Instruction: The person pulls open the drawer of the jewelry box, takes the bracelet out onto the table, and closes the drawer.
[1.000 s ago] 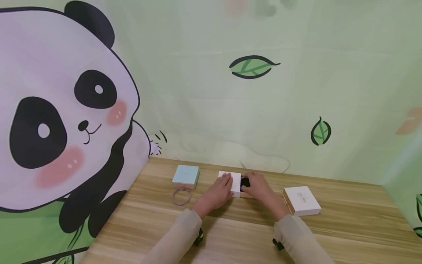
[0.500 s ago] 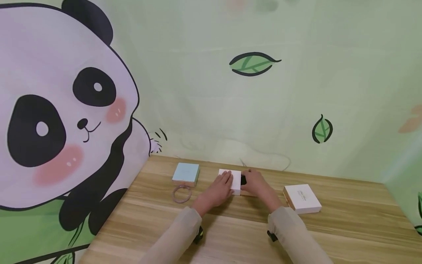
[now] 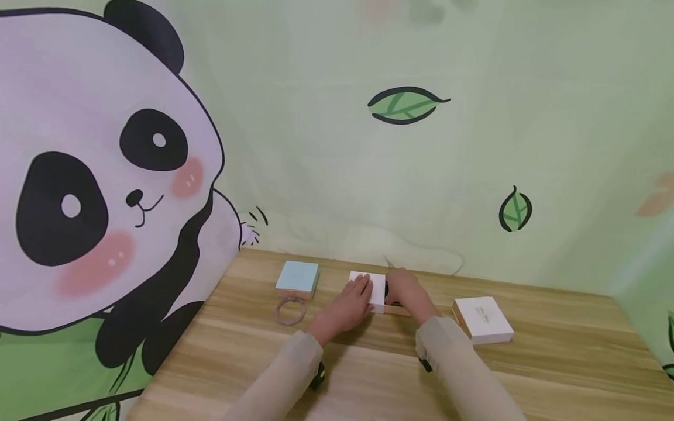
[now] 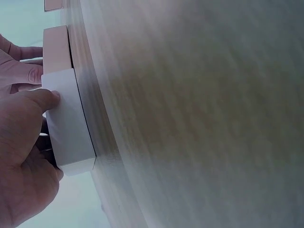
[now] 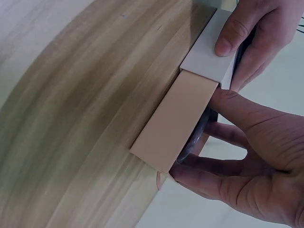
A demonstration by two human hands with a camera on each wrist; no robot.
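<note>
A small white box sleeve [image 3: 377, 285] lies near the back of the table, with its peach-coloured drawer [image 5: 171, 118] pulled out to the right. My left hand [image 3: 344, 305] holds the sleeve, fingers flat over the top and thumb against the front face. Over the drawer is my right hand [image 3: 408, 292], its fingers reaching down inside. A dark, see-through bangle [image 5: 194, 140] stands partly out of the drawer in the right wrist view, thumb and fingertips spread around it. Most of the drawer's black inside is hidden by the hand.
A light blue box [image 3: 298, 277] stands to the left, with a pale purple bangle [image 3: 290, 311] lying in front of it. At the right is a larger white box [image 3: 481, 318] with printed lettering. A printed green cloth [image 3: 326, 146] hangs right behind the table.
My right hand has shifted slightly left and turned over the drawer, covering more of the black inside. My left hand has stayed on the white sleeve.
</note>
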